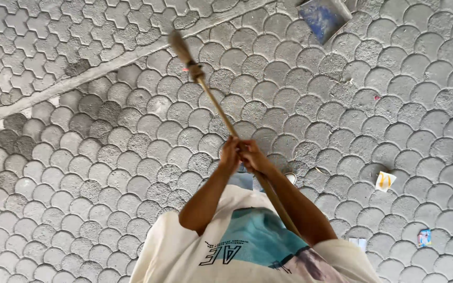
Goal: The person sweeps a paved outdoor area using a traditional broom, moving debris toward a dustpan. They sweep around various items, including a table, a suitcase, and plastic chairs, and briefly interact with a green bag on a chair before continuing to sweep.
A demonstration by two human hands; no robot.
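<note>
Both my hands grip a long wooden broom stick (213,102) in front of my chest. My left hand (230,153) and my right hand (254,158) close around the stick side by side, almost touching. The stick runs from beside my right forearm up and to the left. Its brush end (180,46) is blurred and lies on the grey scalloped paving near a pale concrete strip (106,68). I wear a cream shirt with a teal print (258,238).
A blue dustpan (323,15) lies at the top edge. Litter is scattered at the right: a white and yellow wrapper (385,181), a small colourful wrapper (424,237), a white scrap (358,242). Beyond the concrete strip the paving changes to interlocking blocks (27,31).
</note>
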